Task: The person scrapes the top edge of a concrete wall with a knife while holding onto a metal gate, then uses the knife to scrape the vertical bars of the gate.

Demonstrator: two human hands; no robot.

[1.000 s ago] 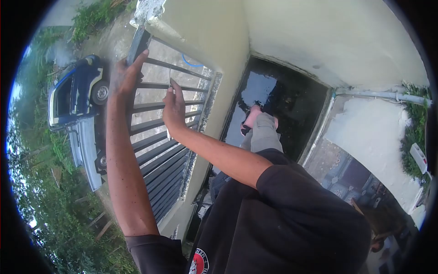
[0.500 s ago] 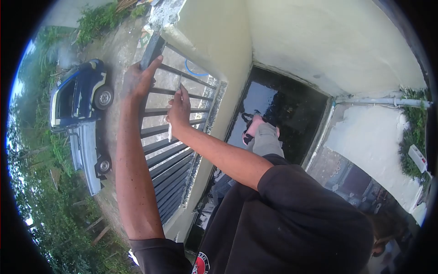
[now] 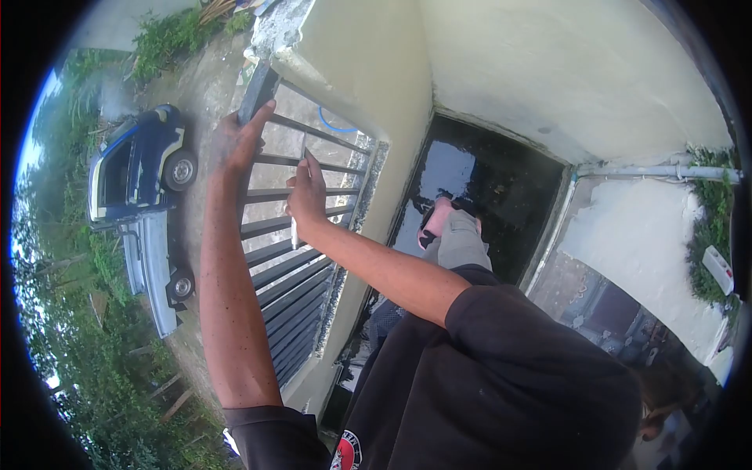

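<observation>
Blue pickup truck (image 3: 145, 196) on dirt, greenery (image 3: 168, 35) near, white pipe (image 3: 658, 171) along wall.

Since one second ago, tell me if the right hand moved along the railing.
Cannot tell: the right hand sits near the same bars of the railing; the whole view shifted with the camera.
</observation>
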